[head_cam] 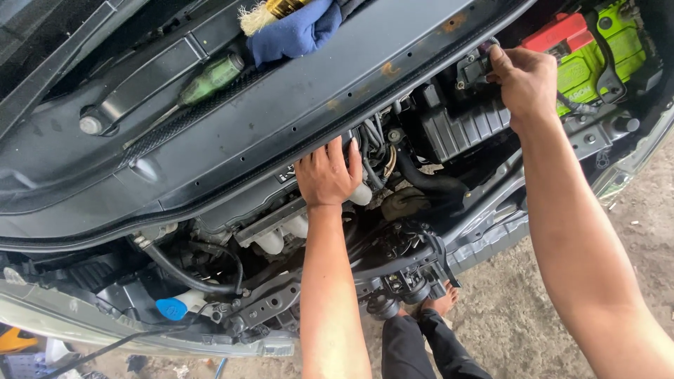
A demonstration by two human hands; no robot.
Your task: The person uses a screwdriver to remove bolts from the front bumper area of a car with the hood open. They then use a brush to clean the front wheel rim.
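Clearly you're mid-job — left hand (326,175) flat on the engine (281,217), fingers released; right hand (523,81) grasping a connector (476,67) — nothing unplugged yet.

Bare arms, dark trousers, bare foot

Both forearms are uncovered, with no sleeves, gloves, watch or rings showing on the left hand (326,175) or the right hand (523,81). Below, black trousers (421,347) end at a bare foot (444,300).
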